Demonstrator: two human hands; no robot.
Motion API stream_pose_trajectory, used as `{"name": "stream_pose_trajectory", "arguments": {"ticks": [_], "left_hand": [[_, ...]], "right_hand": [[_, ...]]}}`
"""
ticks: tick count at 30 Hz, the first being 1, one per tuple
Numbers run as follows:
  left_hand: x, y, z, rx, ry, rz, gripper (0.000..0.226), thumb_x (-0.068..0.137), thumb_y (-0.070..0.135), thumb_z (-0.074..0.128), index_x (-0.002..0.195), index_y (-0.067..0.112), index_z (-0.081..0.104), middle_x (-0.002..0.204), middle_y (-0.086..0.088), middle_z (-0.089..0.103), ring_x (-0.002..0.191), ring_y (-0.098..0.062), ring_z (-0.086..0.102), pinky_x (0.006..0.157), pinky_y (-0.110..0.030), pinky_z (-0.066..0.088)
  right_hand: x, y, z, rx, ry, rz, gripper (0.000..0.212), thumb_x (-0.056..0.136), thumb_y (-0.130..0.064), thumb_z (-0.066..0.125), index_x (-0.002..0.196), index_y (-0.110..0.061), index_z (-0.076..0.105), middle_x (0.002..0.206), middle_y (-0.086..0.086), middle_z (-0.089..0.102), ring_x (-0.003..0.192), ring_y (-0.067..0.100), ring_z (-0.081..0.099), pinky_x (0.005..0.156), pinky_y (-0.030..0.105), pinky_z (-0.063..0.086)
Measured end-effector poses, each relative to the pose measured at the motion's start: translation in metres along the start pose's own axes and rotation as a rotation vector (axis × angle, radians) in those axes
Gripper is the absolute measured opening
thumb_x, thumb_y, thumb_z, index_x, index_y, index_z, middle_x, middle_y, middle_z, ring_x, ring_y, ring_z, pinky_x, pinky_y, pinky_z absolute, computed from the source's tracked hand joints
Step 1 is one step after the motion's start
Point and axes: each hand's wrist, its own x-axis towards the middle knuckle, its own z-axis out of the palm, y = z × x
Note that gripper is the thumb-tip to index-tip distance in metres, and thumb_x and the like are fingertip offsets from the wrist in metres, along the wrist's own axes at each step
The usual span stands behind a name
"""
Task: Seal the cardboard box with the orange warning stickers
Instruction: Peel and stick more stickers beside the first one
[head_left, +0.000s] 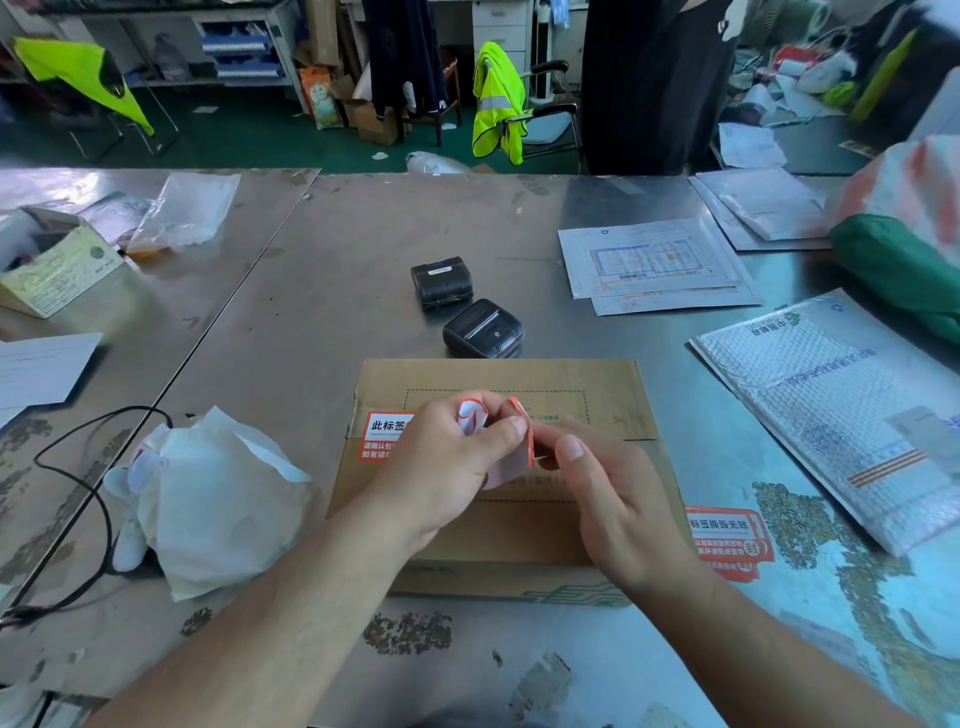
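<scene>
A flat cardboard box (587, 395) lies on the metal table right in front of me. One orange warning sticker (379, 431) is stuck across its flap seam at the left. Above the box, my left hand (447, 467) and my right hand (613, 499) together pinch another orange sticker (527, 441), seen edge-on with its pale backing paper below it. My left hand also holds a crumpled white and orange scrap (471, 415). More orange stickers (727, 540) lie on the table just right of the box.
Two black label printers (483, 330) (441, 280) sit behind the box. Crumpled white paper (218, 499) and a black cable (98, 499) lie left. Bubble mailers (852, 415) and printed sheets (654, 265) lie right. A small open carton (57, 270) stands far left.
</scene>
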Motion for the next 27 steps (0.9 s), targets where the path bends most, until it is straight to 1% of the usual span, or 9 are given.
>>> {"name": "stream_pose_trajectory", "arguments": {"ticks": [5,7,10,14,16,20,22,24,27], "left_hand": [[0.001,0.002,0.006,0.029,0.023,-0.05,0.014,0.084,0.025,0.068,0.07,0.023,0.067,0.073,-0.002,0.066,0.075,-0.02,0.064,0.066,-0.032,0.048],[0.0,0.004,0.009,0.042,0.033,-0.058,0.018,0.088,0.021,0.067,0.07,0.022,0.066,0.071,0.001,0.066,0.072,-0.017,0.064,0.063,-0.027,0.047],[-0.002,0.009,0.012,-0.005,0.029,-0.09,0.019,0.091,0.015,0.064,0.072,0.019,0.064,0.061,0.008,0.062,0.057,-0.005,0.059,0.051,-0.015,0.04],[-0.003,0.013,0.015,-0.048,0.02,-0.132,0.017,0.092,0.015,0.061,0.077,0.018,0.066,0.062,0.008,0.064,0.056,-0.004,0.06,0.052,-0.023,0.035],[-0.001,0.014,0.015,-0.063,0.018,-0.138,0.022,0.092,0.015,0.061,0.071,0.02,0.066,0.063,0.006,0.064,0.059,-0.007,0.057,0.053,-0.024,0.033],[-0.001,0.013,0.016,-0.087,0.01,-0.144,0.009,0.086,0.024,0.065,0.077,0.022,0.069,0.073,0.002,0.066,0.063,-0.009,0.055,0.052,-0.024,0.032],[-0.001,0.011,0.016,-0.068,0.01,-0.111,0.015,0.091,0.019,0.063,0.077,0.022,0.067,0.072,0.002,0.065,0.057,-0.004,0.054,0.052,-0.023,0.033],[-0.002,0.011,0.015,-0.038,0.008,-0.068,0.018,0.093,0.02,0.063,0.075,0.022,0.066,0.073,0.001,0.069,0.062,-0.004,0.06,0.05,-0.018,0.037],[-0.003,0.012,0.017,-0.006,0.013,-0.025,0.014,0.092,0.022,0.065,0.078,0.019,0.068,0.076,0.0,0.073,0.071,-0.005,0.065,0.051,-0.008,0.04]], "right_hand": [[-0.002,0.002,-0.002,-0.067,0.034,-0.034,0.045,0.104,-0.028,0.033,0.107,-0.012,0.075,0.103,-0.007,0.074,0.097,0.017,0.069,0.078,0.041,0.052],[-0.003,0.002,-0.003,-0.081,0.047,-0.04,0.045,0.104,-0.028,0.033,0.111,-0.013,0.074,0.106,-0.007,0.074,0.099,0.016,0.068,0.079,0.04,0.052],[-0.003,0.001,-0.005,-0.091,0.065,-0.065,0.043,0.103,-0.026,0.034,0.115,-0.013,0.073,0.112,-0.006,0.073,0.104,0.013,0.068,0.083,0.036,0.053],[-0.003,0.002,-0.007,-0.118,0.08,-0.108,0.041,0.102,-0.026,0.036,0.125,-0.016,0.069,0.122,-0.01,0.07,0.113,0.005,0.066,0.087,0.019,0.05],[-0.001,0.002,-0.007,-0.122,0.081,-0.122,0.041,0.102,-0.025,0.036,0.126,-0.016,0.068,0.126,-0.009,0.069,0.116,0.004,0.064,0.09,0.018,0.048],[0.0,0.005,-0.009,-0.02,0.068,-0.091,0.044,0.102,-0.027,0.034,0.127,-0.014,0.068,0.126,-0.004,0.07,0.118,0.013,0.065,0.095,0.032,0.052],[0.002,0.009,-0.007,0.154,0.054,0.05,0.049,0.103,-0.036,0.032,0.125,-0.014,0.07,0.121,0.004,0.073,0.115,0.024,0.067,0.097,0.046,0.052],[0.005,0.01,-0.006,0.361,0.053,0.212,0.056,0.099,-0.046,0.031,0.118,-0.017,0.074,0.115,0.013,0.074,0.114,0.031,0.067,0.101,0.056,0.048],[0.007,0.012,-0.008,0.443,0.068,0.34,0.063,0.094,-0.053,0.031,0.11,-0.013,0.078,0.109,0.016,0.076,0.112,0.031,0.069,0.104,0.054,0.048]]}}
